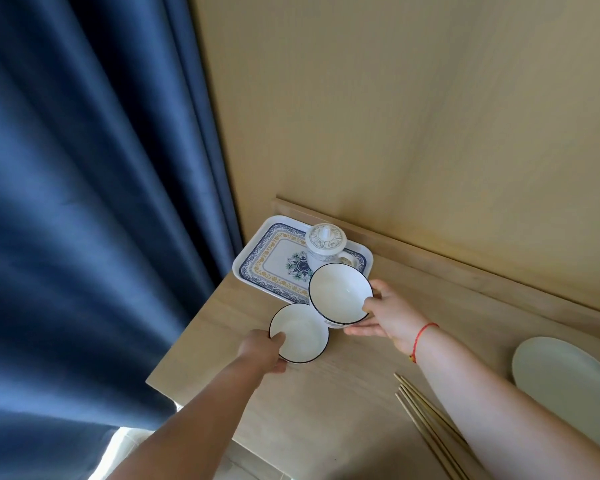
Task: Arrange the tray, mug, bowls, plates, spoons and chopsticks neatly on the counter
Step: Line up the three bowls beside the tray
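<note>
The left hand point(264, 348) pinches the near rim of a small white bowl with a dark rim line point(300, 332), thumb inside and fingers beneath, over the pale wooden counter point(343, 393). Just right of it, the right hand point(385, 313) holds a larger white bowl with the same dark rim point(340, 294) in the same way, over the near edge of the rectangular white tray with blue and yellow patterning point(274, 258).

Both grips catch only one edge, so either bowl could tip or slip. The two rims overlap in view and could knock together. The larger bowl is close to the lidded white patterned mug point(326, 247) on the tray and could bump it.

Whether either bowl rests on a surface, or whether the rims touch, cannot be told. The larger bowl hides the mug's base. The bundle of light wooden chopsticks point(426, 420) is cut off by the bottom edge and the pale round plate point(565, 386) by the right edge. No spoons show.
</note>
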